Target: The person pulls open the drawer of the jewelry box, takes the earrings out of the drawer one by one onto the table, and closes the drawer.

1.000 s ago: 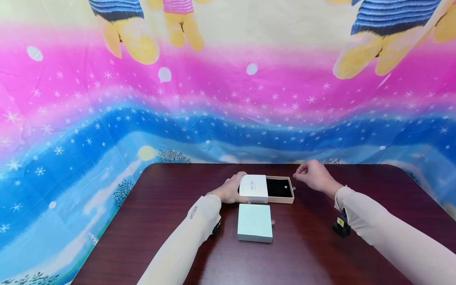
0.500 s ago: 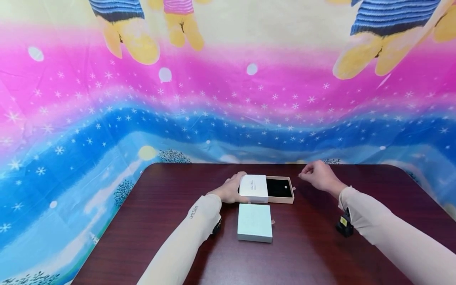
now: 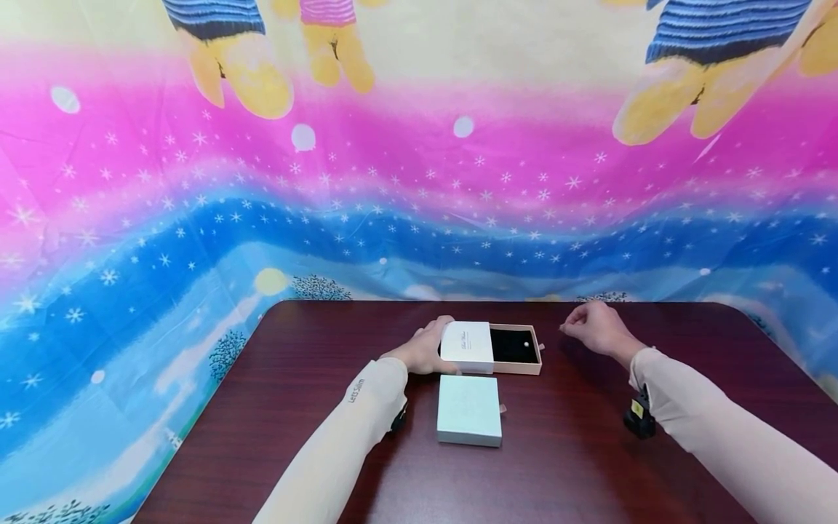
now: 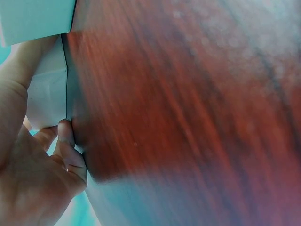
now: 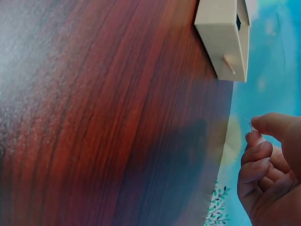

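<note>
A white jewelry box [image 3: 466, 346] lies near the table's far side, its drawer [image 3: 516, 369] slid out to the right. On the drawer's black pad sits one pearl stud [image 3: 526, 344]. My left hand [image 3: 422, 348] grips the left end of the box's white sleeve, thumb along the near side and fingers at the far side. Right of the drawer, my right hand [image 3: 599, 327] is raised over the table. Thumb and forefinger pinch a tiny earring [image 5: 248, 121]; only its thin metal pin shows in the right wrist view, the rest hidden by the fingertips.
A closed pale green box [image 3: 468, 410] with a small ribbon tab lies just in front of the white box. The dark red wooden table [image 3: 556, 466] ends at a printed cloth backdrop [image 3: 419, 182].
My right hand has moved a little to the right, away from the drawer, with the earring. The left hand and both boxes have stayed in place.
</note>
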The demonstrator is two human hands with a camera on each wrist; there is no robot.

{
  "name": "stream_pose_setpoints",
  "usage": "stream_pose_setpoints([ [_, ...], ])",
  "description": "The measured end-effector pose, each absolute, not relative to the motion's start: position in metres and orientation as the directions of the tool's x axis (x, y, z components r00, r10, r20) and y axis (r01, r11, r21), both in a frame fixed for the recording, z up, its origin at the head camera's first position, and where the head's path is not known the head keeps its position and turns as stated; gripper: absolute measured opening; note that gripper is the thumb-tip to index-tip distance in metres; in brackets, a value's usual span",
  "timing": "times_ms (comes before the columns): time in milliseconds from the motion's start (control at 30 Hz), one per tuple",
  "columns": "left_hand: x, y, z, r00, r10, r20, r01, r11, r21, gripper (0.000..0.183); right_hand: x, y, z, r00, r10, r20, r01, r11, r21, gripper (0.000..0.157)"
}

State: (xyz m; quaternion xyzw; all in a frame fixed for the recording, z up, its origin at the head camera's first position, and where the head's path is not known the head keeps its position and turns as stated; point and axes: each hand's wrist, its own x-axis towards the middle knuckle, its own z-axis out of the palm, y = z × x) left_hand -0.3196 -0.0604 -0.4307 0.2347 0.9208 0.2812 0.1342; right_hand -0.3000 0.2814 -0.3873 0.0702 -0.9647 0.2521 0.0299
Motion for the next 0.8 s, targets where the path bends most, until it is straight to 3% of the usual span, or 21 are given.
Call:
stream_pose_setpoints([
  [467,-0.321,-0.061,-0.432,-0.856,0.503,-0.116,0.354,0.735,0.578,0.099,-0.3,0.294,-0.401,-0.994,-0.107,-0.005,-0.09,0.855,-0.51,0.022],
  [800,-0.32,-0.062,-0.431,-0.854,0.505,-0.124,0.353,0.738,0.575,0.1,-0.303,0.296,-0.407,-0.994,-0.112,0.001,-0.097,0.857,-0.507,0.019],
])
